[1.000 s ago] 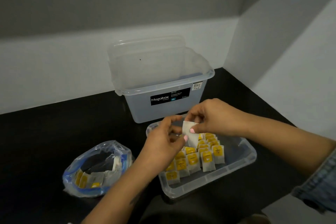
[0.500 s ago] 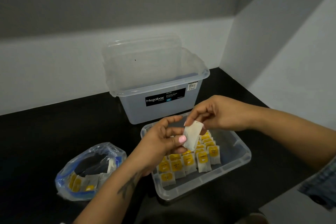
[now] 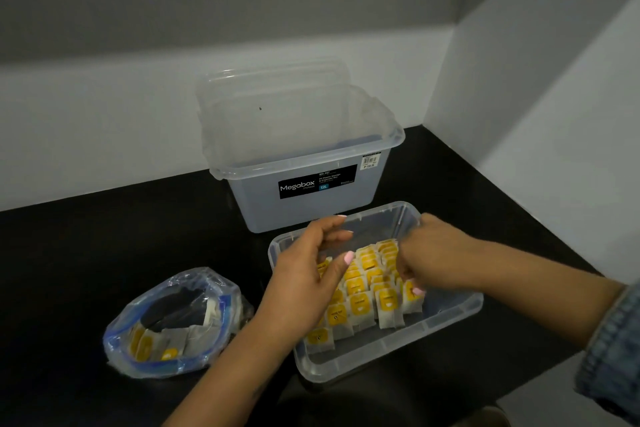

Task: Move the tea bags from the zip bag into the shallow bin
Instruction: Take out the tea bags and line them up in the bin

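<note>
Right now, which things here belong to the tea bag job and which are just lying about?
Job: clear blue-edged zip bag; yellow-tagged tea bags; shallow clear plastic bin; left hand; right hand.
Lying about: tall clear Megabox tub; clear lid.

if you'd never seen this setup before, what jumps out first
The rows of yellow-tagged tea bags packed in the clear shallow bin at centre, with the left hand and right hand low over them. Left of it lies a crumpled zip bag holding a few more, and behind stands a tall Megabox tub.
</note>
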Action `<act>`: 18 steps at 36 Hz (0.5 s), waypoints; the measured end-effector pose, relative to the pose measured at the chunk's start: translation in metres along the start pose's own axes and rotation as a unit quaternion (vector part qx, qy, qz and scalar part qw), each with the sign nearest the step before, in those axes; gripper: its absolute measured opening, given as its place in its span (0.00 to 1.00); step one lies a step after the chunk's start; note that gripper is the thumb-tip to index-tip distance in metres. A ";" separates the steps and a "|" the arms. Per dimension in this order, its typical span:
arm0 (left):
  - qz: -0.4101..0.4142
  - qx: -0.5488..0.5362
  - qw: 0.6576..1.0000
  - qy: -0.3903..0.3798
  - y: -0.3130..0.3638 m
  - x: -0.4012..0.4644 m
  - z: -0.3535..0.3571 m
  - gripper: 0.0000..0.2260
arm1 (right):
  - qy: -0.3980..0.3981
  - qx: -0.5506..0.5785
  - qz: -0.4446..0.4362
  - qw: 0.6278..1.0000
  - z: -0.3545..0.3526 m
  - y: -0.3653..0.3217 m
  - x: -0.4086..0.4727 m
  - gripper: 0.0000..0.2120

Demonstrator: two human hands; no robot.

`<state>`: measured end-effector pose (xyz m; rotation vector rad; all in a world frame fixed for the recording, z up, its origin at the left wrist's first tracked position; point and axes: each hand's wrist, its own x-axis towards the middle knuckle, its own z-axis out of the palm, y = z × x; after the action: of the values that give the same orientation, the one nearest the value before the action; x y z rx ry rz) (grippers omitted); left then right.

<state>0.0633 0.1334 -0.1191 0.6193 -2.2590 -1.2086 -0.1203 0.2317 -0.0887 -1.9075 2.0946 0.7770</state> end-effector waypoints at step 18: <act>-0.003 0.045 0.999 -0.028 -0.001 -0.004 0.002 0.20 | -0.010 -0.150 0.019 0.988 0.028 -0.017 0.022 0.06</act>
<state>0.0648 0.1363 -0.1222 0.6330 -2.3713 -1.1444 -0.1125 0.2262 -0.1269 -1.9966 2.1056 1.1730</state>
